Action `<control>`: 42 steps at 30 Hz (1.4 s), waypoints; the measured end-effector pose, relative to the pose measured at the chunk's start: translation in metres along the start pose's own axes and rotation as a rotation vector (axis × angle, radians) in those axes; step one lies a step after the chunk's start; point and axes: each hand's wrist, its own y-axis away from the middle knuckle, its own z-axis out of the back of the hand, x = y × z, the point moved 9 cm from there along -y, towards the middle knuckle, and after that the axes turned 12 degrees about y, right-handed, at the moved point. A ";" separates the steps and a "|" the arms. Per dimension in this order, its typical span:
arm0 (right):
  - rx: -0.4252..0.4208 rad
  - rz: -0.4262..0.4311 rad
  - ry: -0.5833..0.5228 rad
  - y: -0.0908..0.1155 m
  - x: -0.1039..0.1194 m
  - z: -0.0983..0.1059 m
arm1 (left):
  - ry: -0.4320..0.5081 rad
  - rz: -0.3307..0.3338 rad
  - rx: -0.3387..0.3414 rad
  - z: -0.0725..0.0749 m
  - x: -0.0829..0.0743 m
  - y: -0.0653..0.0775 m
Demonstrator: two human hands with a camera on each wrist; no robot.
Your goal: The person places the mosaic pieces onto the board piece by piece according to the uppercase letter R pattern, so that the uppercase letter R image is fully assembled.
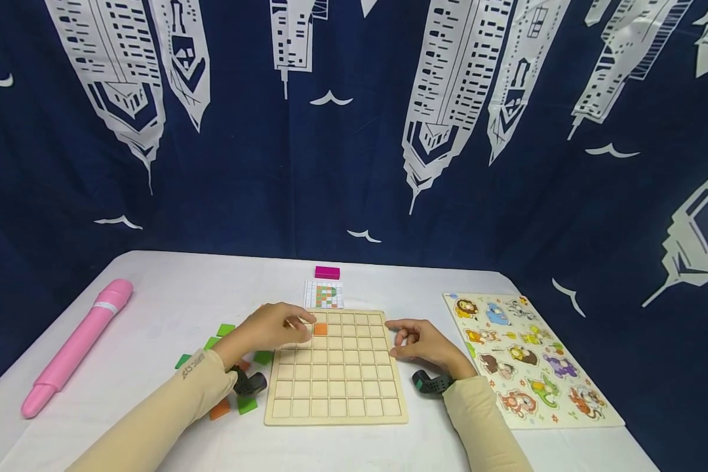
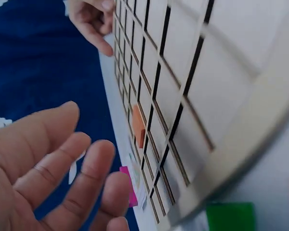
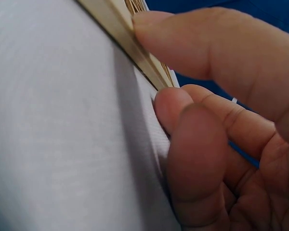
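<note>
A wooden grid board (image 1: 337,420) lies on the table with a single orange square tile (image 1: 320,329) in one of its upper cells; the tile looks slightly tilted in the left wrist view. My left hand (image 1: 280,326) hovers over the board's upper left, just beside that tile. Its fingers (image 2: 96,163) are loosely bent and apart, with nothing between them. At the board's right edge, my right hand (image 1: 425,342) touches the side with thumb and fingertips (image 3: 154,33). Its other fingers are partly bent, and it holds no tile.
Loose green tiles (image 1: 248,405) and orange tiles (image 1: 219,410) lie left of the board, partly under my left arm. Behind the board are a pattern card (image 1: 324,295) and a magenta block (image 1: 327,273). A pink stick (image 1: 79,347) lies far left, an animal puzzle (image 1: 531,360) right.
</note>
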 end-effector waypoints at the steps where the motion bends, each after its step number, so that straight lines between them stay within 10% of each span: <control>1: 0.002 0.009 0.007 0.000 0.000 0.000 | 0.021 -0.038 0.007 0.001 -0.003 0.005; 7: 0.007 0.008 0.010 -0.001 -0.001 -0.001 | 0.128 -0.187 0.023 0.010 -0.011 0.043; 22: 0.001 -0.015 -0.013 0.000 0.002 -0.001 | 0.199 -0.228 -0.177 0.076 0.034 0.117; 31: -0.007 -0.017 0.014 -0.001 0.001 0.001 | 0.182 -0.252 -0.253 0.101 0.053 0.136; 36: -0.005 -0.016 0.000 0.000 0.003 0.000 | 0.225 -0.255 -0.156 0.098 0.064 0.135; 42: -0.005 -0.010 0.012 0.000 0.000 0.000 | 0.349 -0.236 0.141 0.075 0.077 0.135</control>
